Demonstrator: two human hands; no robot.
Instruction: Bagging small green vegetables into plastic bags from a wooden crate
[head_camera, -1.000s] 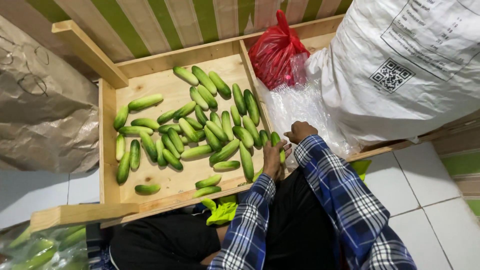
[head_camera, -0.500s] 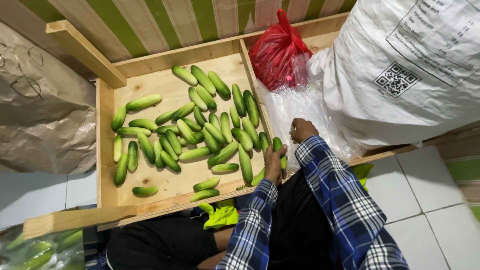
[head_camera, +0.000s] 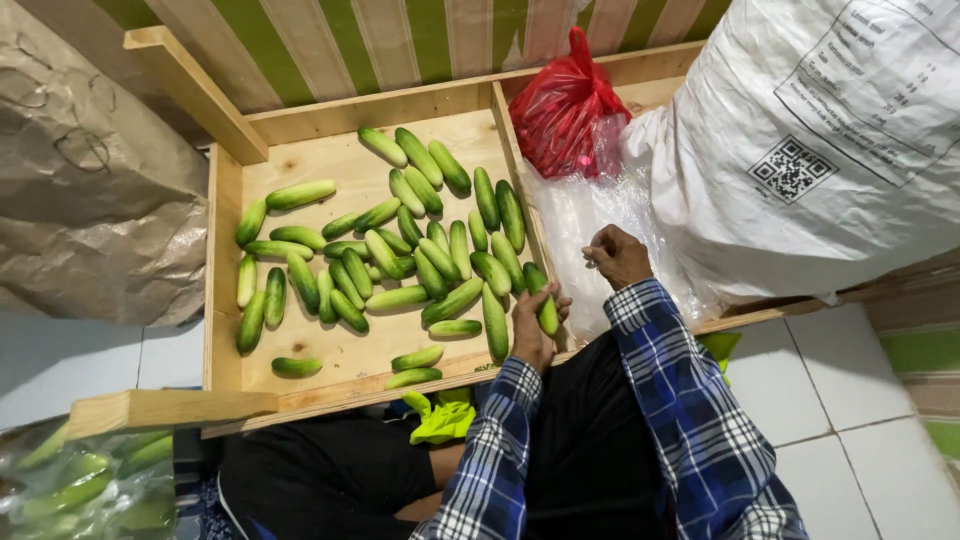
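While L hand (head_camera: 532, 325) fingers grip a cucumber (head_camera: 541, 297) at tray (head_camera: 222, 300) edge, R hand (head_camera: 620, 256) pinches clear plastic (head_camera: 580, 225).

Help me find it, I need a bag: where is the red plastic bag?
In the head view the red plastic bag sits top centre, right of the wooden tray, beside the white sack.

L hand (head_camera: 533, 325) grips cucumber (head_camera: 544, 300); R hand (head_camera: 618, 255) pinches clear plastic bag (head_camera: 590, 225).

Shallow pale wooden tray (head_camera: 225, 300) with raised rim, carrying many small green cucumbers (head_camera: 400, 260) loose on its floor: dense from centre to 3 o'clock, sparse at 9, a few at 6 beside the rim.
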